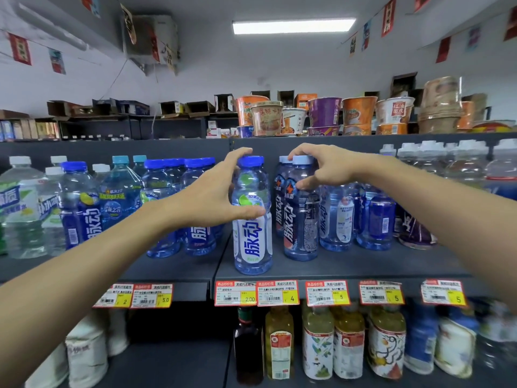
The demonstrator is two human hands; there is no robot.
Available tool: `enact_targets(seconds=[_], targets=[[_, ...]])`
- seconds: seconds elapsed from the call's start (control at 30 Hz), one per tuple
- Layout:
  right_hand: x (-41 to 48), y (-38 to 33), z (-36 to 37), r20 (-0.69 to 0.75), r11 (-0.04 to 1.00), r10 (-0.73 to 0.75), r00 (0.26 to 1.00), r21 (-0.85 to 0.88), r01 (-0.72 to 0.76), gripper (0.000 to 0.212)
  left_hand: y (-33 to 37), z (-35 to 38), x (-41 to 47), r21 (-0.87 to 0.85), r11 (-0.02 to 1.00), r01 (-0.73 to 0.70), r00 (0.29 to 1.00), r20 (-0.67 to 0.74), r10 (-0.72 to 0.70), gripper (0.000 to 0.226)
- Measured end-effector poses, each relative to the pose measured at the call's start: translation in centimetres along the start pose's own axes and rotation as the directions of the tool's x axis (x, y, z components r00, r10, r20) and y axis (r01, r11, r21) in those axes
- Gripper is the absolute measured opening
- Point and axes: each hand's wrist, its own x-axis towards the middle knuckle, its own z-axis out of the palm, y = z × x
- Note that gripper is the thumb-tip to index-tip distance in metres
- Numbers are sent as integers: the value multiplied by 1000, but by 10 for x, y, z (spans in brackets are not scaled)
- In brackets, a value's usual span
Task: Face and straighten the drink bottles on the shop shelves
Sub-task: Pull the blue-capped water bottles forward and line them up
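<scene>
Head view: left hand [215,191] grips white-labelled bottle [251,242], right hand [324,166] pinches dark-labelled bottle [300,228].

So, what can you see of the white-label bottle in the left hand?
The bottle is clear bluish plastic with a blue cap and a white and green label with blue characters facing out. It stands upright at the shelf front edge. The left hand grips it, thumb on the label, a finger by the cap.
</scene>
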Motion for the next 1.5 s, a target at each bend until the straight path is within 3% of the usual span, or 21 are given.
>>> enact_targets(seconds=[0.17,0.3,0.4,0.47,0.57,0.63,0.77,0.97,1.1,1.3,1.43,1.5], targets=[[-20,-3,-22,120,991,26,992,125,-41,57,5,-15,17,48,998,-47,995,-81,51,89],[-30,-6,-33,195,984,58,979,152,-88,55,13,-25,35,170,983,-75,997,-24,80,65],[-33,-9,-26,79,991,82,993,97,-90,45,16,-30,46,161,983,-89,996,7,89,50],[-33,-10,-18,-42,998,54,998,-19,-55,53,21,-31,52,151,984,-93,995,-13,96,44],[-35,-10,-18,-84,996,35,996,-78,-41,72,34,-31,62,157,984,-86,996,-6,88,40],[-39,-10,-25,-78,996,56,995,-64,-61,79,45,-31,72,204,975,-90,996,42,83,41],[-48,-3,-39,-22,999,15,1000,-51,-16,66,66,-30,100,285,955,-75,988,150,33,42],[-54,22,-51,11,999,-43,999,-22,44,59,75,-2,154,491,871,-24,931,328,-159,57],[-48,39,-48,19,997,-76,997,9,75,62,67,28,179,615,787,45,901,316,-299,74],[-44,48,-47,19,991,-135,991,1,135,65,54,52,189,684,727,63,886,297,-356,69],[-45,51,-44,25,989,-141,990,51,140,64,47,58,193,671,735,97,866,307,-394,104],[-45,51,-43,23,989,-140,990,60,138,63,43,62,194,678,724,128,843,310,-440,101]])
